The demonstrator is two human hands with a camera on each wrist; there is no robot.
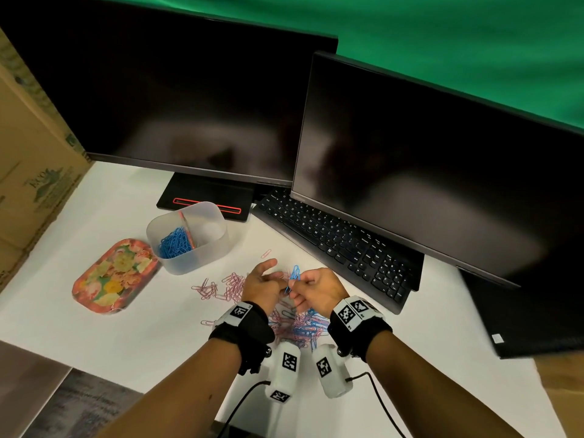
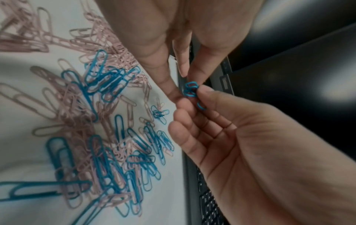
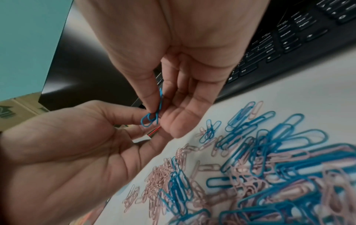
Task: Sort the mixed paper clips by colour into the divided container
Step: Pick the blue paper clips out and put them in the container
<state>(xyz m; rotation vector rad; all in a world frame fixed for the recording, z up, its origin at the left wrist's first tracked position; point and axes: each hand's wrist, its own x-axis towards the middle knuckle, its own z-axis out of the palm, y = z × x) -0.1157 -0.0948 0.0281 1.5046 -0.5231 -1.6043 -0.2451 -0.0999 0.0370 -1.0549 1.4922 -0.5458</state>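
Two hands (image 1: 262, 284), two dark monitors (image 1: 177, 99), one keyboard (image 1: 335, 241), one divided container (image 1: 218, 245), one floral tray (image 1: 113, 275); paper clips (image 1: 297, 327) too tangled to count.

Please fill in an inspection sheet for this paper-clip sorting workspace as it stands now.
Surface: white table, bare patches around the piles.
Job's things: divided container holds blue clips in its left compartment; mixed pile and pink clips lie loose.
Clutter: floral tray beside the container.
Grippers: left hand and right hand both pinch held blue clips.
Cables: black leads from the wrist cameras.
Surroundings: two dark monitors, keyboard, cardboard box.
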